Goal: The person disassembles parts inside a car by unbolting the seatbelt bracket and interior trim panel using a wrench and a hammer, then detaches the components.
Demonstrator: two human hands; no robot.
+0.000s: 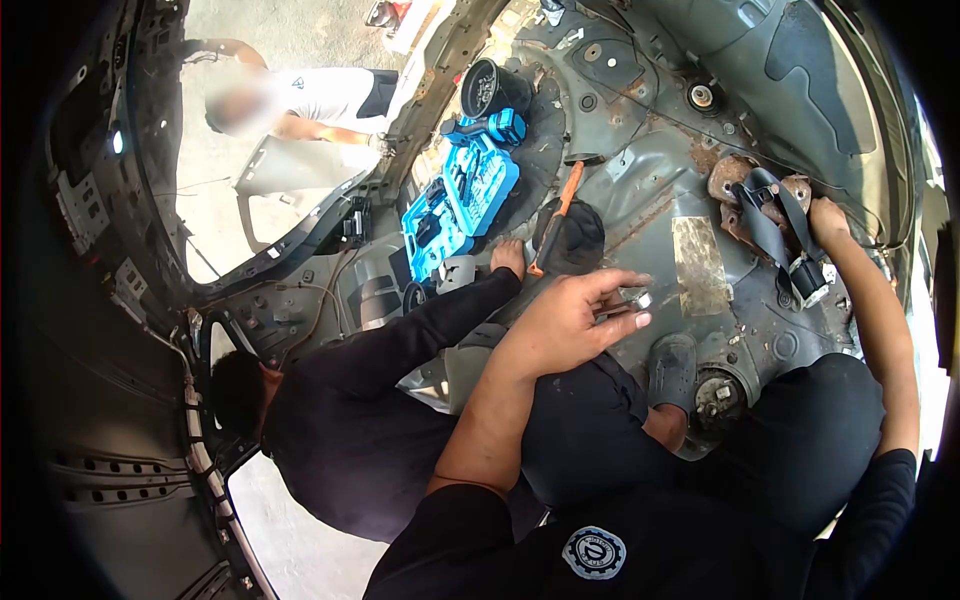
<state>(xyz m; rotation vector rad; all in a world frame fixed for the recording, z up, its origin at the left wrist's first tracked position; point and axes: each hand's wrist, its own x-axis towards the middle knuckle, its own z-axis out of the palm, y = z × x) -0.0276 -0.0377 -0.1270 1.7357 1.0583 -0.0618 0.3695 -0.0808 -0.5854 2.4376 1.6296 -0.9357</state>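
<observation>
Currently, the rusty bracket assembly (pixel 731 180) with black straps (pixel 768 235) lies on the car floor (pixel 640 185) at right, its long axis going from far left to near right. The right hand (pixel 828 222) is nearer, just at its right edge; whether it grips, I honestly cannot tell. The left hand (pixel 572 320), apart to the left, is mostly closed, pinching a small metal tool (pixel 641 299) between thumb and fingers.

Shirt (pixel 720 540), black, short-sleeved; emblem (pixel 594 553), round, pale, gear-shaped motif. Trousers (pixel 815 420), dark, plain. Clog (pixel 672 368), grey, perforated.
</observation>
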